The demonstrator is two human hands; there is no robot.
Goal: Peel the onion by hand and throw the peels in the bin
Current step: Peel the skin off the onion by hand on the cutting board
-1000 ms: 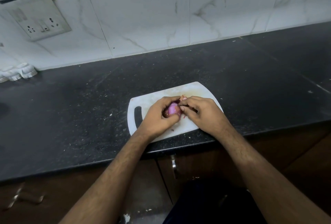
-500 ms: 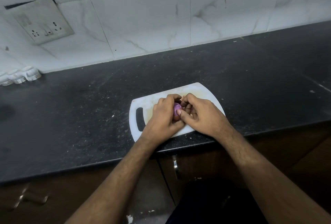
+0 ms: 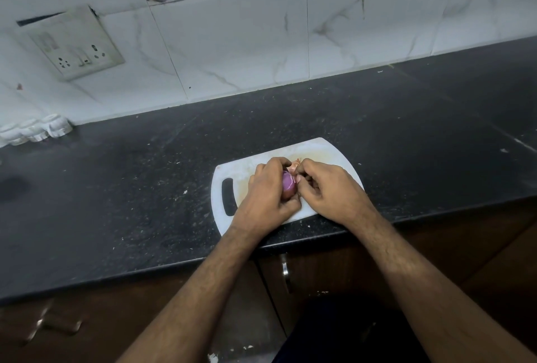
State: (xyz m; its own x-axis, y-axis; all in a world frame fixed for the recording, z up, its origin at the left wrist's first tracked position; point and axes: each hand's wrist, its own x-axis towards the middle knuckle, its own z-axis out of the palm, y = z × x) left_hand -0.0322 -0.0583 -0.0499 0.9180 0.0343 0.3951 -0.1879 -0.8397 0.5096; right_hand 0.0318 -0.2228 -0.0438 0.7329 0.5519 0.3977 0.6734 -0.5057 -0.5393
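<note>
A small purple onion (image 3: 288,185) sits between both hands over the white cutting board (image 3: 319,150) near the counter's front edge. My left hand (image 3: 266,197) is wrapped around the onion's left side and holds it. My right hand (image 3: 331,188) pinches at the onion's right side with thumb and fingertips. A scrap of pale pink peel (image 3: 296,163) shows just behind the onion, between the hands; whether the right fingers grip it I cannot tell. No bin is in view.
The black stone counter (image 3: 145,188) runs wide to both sides, speckled with crumbs. Small white jars (image 3: 37,130) stand at the far left by the tiled wall, under a socket plate (image 3: 75,43). Brown cabinet doors with a metal handle (image 3: 284,272) lie below.
The onion has turned in my left hand, so more of its smooth purple surface shows now. My right fingers shifted along its right side. The camera moved slightly.
</note>
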